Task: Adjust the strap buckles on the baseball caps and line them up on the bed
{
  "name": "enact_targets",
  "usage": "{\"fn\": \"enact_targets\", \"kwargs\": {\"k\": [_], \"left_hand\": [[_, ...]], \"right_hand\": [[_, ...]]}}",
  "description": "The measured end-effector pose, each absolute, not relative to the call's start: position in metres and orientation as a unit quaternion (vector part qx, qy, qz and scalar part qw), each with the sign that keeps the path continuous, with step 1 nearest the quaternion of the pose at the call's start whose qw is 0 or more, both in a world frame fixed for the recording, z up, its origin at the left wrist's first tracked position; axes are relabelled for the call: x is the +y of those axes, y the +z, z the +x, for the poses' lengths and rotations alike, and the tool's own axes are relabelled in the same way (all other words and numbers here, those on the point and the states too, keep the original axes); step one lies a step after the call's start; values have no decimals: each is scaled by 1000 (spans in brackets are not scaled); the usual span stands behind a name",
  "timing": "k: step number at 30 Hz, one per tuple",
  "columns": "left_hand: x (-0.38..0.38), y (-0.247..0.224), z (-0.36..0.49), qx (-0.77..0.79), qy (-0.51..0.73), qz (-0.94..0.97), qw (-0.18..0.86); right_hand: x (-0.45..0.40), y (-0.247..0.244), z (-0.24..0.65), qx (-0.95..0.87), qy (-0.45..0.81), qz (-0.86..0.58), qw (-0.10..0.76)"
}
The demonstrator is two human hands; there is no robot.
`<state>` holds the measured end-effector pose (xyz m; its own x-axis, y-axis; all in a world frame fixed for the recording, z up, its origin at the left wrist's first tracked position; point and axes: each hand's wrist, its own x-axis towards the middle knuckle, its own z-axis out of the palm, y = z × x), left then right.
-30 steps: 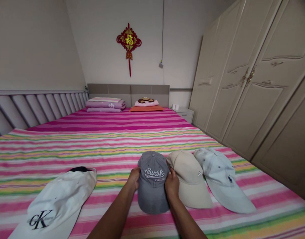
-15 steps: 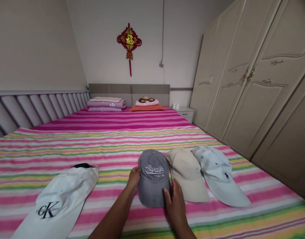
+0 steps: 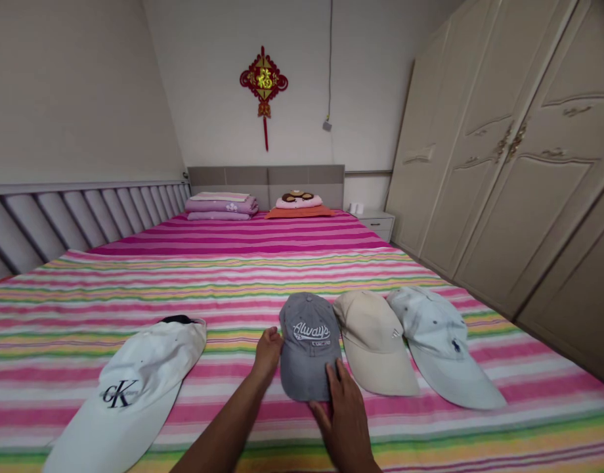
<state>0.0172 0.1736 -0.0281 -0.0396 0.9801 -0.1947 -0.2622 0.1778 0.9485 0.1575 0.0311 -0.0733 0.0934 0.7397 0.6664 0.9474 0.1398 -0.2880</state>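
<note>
A grey cap (image 3: 306,368) with white "Always" lettering lies on the striped bed, brim toward me. My left hand (image 3: 268,351) is at its left edge, fingers curled together; whether anything is between them is hidden. My right hand (image 3: 344,410) rests its spread fingertips on the lower right of the brim. Just right of the grey cap lies a beige cap (image 3: 375,335), and beyond it a pale cap (image 3: 440,348) with a small dark logo. Off to the left is a white cap (image 3: 139,387) with black "CK" letters.
Folded purple bedding (image 3: 220,207) and an orange-and-pink stack (image 3: 299,209) sit by the headboard (image 3: 306,180). A railing (image 3: 100,213) runs along the left. At right stand a nightstand (image 3: 378,222) and a tall wardrobe (image 3: 479,164).
My right hand has shifted from the grey cap's right side down to its brim. My left fingers have drawn together beside the cap. The whole view has shifted slightly.
</note>
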Motion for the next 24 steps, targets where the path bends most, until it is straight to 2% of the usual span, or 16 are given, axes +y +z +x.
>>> {"fn": "enact_targets", "kwargs": {"k": [12, 20, 24], "left_hand": [[141, -26, 12, 476, 550, 430, 535], [70, -22, -100, 558, 557, 404, 464], [33, -31, -160, 629, 546, 271, 483]], "right_hand": [[26, -71, 158, -673, -193, -585, 410], [3, -74, 156, -771, -185, -440, 421], [-3, -79, 154, -783, -177, -432, 412]]}}
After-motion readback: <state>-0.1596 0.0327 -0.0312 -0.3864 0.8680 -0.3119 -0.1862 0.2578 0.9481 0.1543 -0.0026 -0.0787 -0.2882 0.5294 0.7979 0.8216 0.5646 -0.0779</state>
